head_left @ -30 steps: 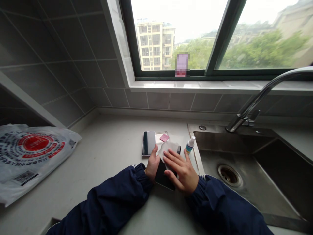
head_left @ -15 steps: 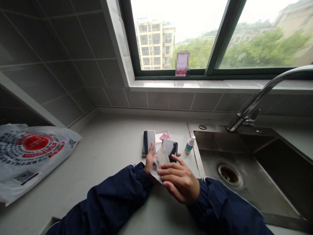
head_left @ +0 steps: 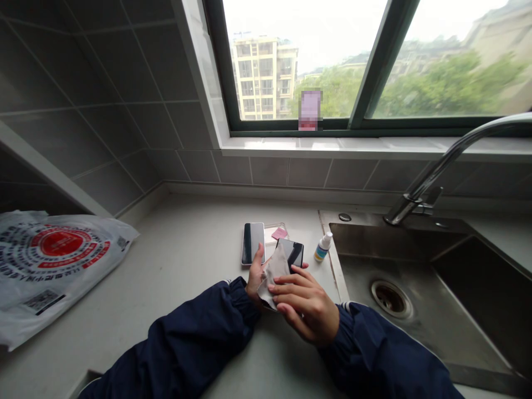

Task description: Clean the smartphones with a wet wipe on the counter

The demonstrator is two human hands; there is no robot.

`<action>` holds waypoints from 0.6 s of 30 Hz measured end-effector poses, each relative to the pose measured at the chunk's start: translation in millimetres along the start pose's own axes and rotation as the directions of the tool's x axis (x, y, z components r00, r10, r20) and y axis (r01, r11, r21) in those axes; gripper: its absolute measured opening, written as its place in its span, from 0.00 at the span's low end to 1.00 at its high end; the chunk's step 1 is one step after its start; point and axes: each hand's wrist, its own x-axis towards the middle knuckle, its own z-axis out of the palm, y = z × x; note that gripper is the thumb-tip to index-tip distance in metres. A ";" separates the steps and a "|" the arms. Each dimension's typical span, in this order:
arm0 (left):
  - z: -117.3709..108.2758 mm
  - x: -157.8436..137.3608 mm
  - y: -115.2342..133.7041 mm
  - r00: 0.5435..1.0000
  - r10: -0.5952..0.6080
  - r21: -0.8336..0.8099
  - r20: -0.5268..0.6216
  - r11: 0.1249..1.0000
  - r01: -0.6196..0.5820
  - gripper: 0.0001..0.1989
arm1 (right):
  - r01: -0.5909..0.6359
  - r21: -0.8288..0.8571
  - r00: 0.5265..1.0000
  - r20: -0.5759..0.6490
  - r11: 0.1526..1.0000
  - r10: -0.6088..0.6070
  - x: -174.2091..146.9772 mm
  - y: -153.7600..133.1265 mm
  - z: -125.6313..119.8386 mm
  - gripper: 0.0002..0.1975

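A dark, glossy smartphone (head_left: 295,252) rests in my left hand (head_left: 255,272), whose thumb shows on the near side while a fingertip curls round the far edge. Over the phone's lower left part lies a light grey cloth (head_left: 276,271) with a zigzag edge. My right hand (head_left: 306,305) presses that cloth against the phone with its fingers laid across it. Beyond my left thumb, a second phone (head_left: 253,243) with a pale rim lies on the counter. Beside it is a clear phone case (head_left: 269,231) with a small pink piece (head_left: 279,233) on it.
A small white spray bottle (head_left: 323,247) stands near the edge of the steel sink (head_left: 419,280). The chrome faucet (head_left: 432,163) arches over the right side. A white plastic bag (head_left: 62,266) with red print lies on the counter (head_left: 178,244) at left.
The cloth has shifted very slightly on the phone, and its lower corner sits a little farther right. Both hands keep nearly the same place and hold.
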 end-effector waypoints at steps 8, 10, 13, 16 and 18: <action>1.1 -0.2 -0.7 0.999 -0.044 -0.035 0.008 0.998 0.044 0.52 | 0.034 -0.022 0.999 0.022 0.999 -0.033 5.2 -1.6 -4.2 0.09; 1.0 -0.4 -0.5 0.997 -0.071 -0.042 0.028 0.997 0.072 0.53 | 0.040 -0.015 0.999 0.021 0.999 -0.040 5.8 -1.4 -4.7 0.09; 0.8 -0.8 -0.4 0.996 -0.085 -0.051 0.033 0.995 0.086 0.55 | 0.035 -0.010 0.999 0.019 0.999 -0.035 5.8 -1.4 -4.2 0.09; 0.5 -0.7 -1.1 0.996 -0.085 -0.064 0.004 0.994 0.085 0.54 | 0.021 -0.018 1.000 0.004 1.000 -0.021 5.2 -2.0 -3.1 0.09; -0.2 -0.3 -2.2 0.998 -0.069 -0.085 -0.009 0.994 0.068 0.50 | 0.000 -0.036 1.000 -0.001 0.999 0.000 4.7 -2.0 -2.8 0.09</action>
